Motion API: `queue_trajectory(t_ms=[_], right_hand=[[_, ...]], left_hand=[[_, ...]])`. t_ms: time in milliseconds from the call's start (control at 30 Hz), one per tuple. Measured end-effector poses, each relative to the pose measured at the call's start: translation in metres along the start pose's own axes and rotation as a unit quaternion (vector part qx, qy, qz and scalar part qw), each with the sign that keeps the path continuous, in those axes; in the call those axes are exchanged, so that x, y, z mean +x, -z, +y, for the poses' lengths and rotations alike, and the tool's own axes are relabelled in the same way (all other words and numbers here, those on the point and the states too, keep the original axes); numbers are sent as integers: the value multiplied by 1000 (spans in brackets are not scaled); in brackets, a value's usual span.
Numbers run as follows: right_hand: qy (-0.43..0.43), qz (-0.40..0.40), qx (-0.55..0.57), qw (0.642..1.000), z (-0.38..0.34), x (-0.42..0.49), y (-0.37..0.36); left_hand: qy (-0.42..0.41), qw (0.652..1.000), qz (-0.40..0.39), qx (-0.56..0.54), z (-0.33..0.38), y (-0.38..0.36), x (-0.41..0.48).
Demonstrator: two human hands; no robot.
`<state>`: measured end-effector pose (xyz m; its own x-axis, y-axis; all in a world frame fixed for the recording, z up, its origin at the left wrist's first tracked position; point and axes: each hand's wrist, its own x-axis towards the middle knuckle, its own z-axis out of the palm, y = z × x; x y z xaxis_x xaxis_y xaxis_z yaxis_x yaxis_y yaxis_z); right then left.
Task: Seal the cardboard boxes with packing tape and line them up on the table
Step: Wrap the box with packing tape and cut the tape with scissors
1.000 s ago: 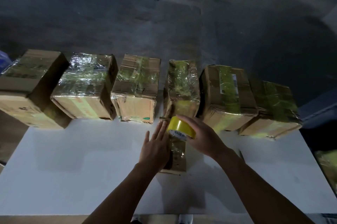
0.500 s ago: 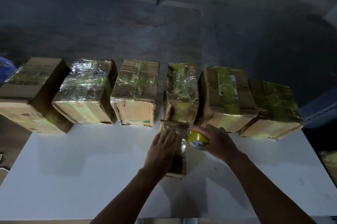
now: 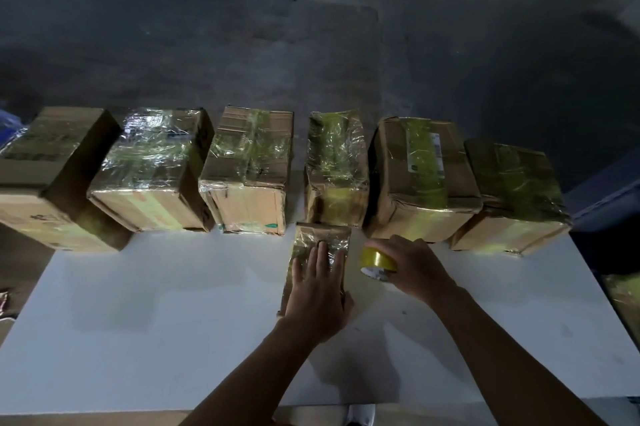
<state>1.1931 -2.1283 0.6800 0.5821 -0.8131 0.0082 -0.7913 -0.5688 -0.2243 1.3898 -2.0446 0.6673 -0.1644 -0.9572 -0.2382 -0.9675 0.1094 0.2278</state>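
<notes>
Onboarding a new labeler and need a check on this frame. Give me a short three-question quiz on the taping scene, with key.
1. Count: how many boxes stand in the row along the far edge of the table?
2. True or false: the left hand grips the tape roll.
3. Where does the small box lie? A) on the table under the left hand B) stacked on the row C) on the floor

Key
1. Six.
2. False: the right hand holds it, and the left hand presses flat on the small box.
3. A.
</notes>
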Motion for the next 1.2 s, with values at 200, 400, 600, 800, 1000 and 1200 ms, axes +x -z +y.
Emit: queue_trajectory(t_ms=[200, 400, 600, 800, 1000, 1200], right_hand=[[-58, -47, 24, 997, -15, 2, -35], [-122, -87, 119, 981, -22, -7, -45], [-137, -119, 262, 948, -39, -14, -32], [-179, -191, 294, 919, -40, -18, -22], [-237, -160, 298, 911, -48, -31, -20], [-279, -76, 290, 912, -44, -44, -20]], left_hand=[[15, 999, -45, -21, 8, 10, 6], [5, 997, -9, -73, -4, 17, 5], [-61, 988, 13, -139, -34, 18, 3], [-144, 979, -13, -146, -51, 19, 1], [-221, 966, -38, -128, -42, 35, 2], [-266, 962, 10, -63, -35, 32, 16]])
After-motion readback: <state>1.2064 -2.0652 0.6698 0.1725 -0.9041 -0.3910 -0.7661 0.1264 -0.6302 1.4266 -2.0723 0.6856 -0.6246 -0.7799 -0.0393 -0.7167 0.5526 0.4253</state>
